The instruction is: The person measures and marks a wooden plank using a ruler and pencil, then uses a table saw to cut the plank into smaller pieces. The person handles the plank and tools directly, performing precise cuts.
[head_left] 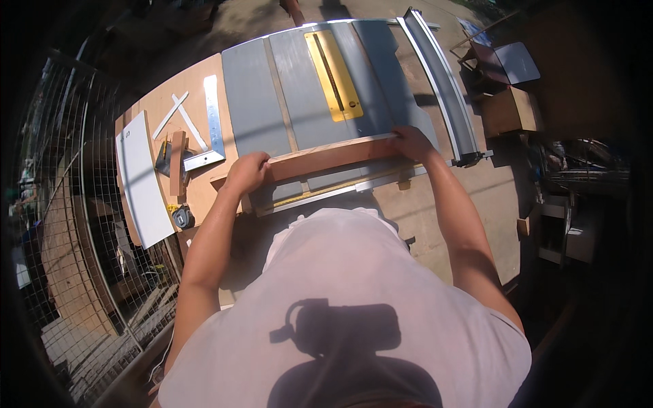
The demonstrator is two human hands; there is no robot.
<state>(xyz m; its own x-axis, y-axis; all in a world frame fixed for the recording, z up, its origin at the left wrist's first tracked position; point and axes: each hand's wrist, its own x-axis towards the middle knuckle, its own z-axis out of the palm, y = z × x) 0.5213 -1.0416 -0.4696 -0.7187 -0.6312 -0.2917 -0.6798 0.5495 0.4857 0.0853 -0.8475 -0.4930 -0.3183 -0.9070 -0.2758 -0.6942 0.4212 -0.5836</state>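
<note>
A long reddish wooden board [326,154] lies crosswise near the front of a grey table-saw top [255,95], standing on edge. My left hand [248,170] grips it towards its left part, and my right hand [413,143] grips its right part, both with fingers curled over it. Beyond the board is a yellow insert plate [333,75] with a dark slot. On the plywood side surface at the left lie a metal square [212,115], thin white strips [170,112], a short wood block [178,163], a tape measure [182,216] and a white panel [143,180].
A metal fence rail [439,88] runs along the saw's right side. Further right are a stool [517,61], a wooden box [510,109] and dark stacked clutter [578,170]. A wire mesh fence [81,224] borders the left. A plywood surface [462,217] extends below the saw at right.
</note>
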